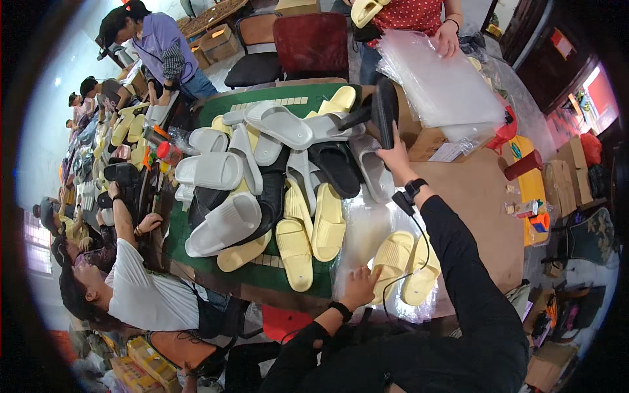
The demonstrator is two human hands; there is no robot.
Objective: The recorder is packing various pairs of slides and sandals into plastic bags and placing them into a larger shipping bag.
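My right hand [395,160] reaches across the table, gripping a black slipper [384,111] that is raised on edge beside the pile. Low over the table, my left hand [359,288] has its fingers apart, with a fingertip at the side of a yellow slipper [393,259]. A second yellow slipper [421,278] lies just right of that one, both on clear plastic [354,236]. The heap to the left mixes grey slippers [226,226], black slippers [335,169] and yellow slippers [295,252]. A thin cable runs from near my right wrist past the yellow pair.
A cardboard box [432,145] bears a stack of clear plastic bags [432,78], touched by a person in red opposite me. A dark red cylinder [523,165] and a tape dispenser [540,223] lie at the right. Several people work along the left; chairs [311,47] stand behind the table.
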